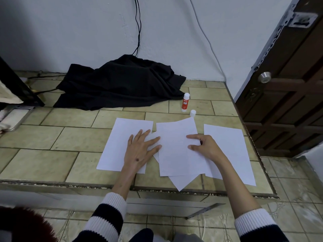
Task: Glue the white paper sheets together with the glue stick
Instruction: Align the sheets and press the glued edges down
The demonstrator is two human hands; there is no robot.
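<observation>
Several white paper sheets lie on the tiled counter (70,137). My left hand (141,149) rests flat, fingers spread, on the left sheet (117,145) and touches the edge of the middle sheet (176,151). My right hand (202,145) pinches the middle sheet's right edge, thumb under and fingers on top. That sheet lies over another rotated sheet whose corner (181,182) sticks out below. A further sheet (229,147) lies to the right. The red and white glue stick (185,102) stands upright behind the sheets, uncapped, with its white cap (193,113) beside it.
A crumpled black cloth (118,82) lies at the back of the counter with black cables running up the wall. A dark slanted object (19,84) stands at the left. A brown door (286,84) with a metal knob is at the right. The counter's front edge (139,187) is chipped.
</observation>
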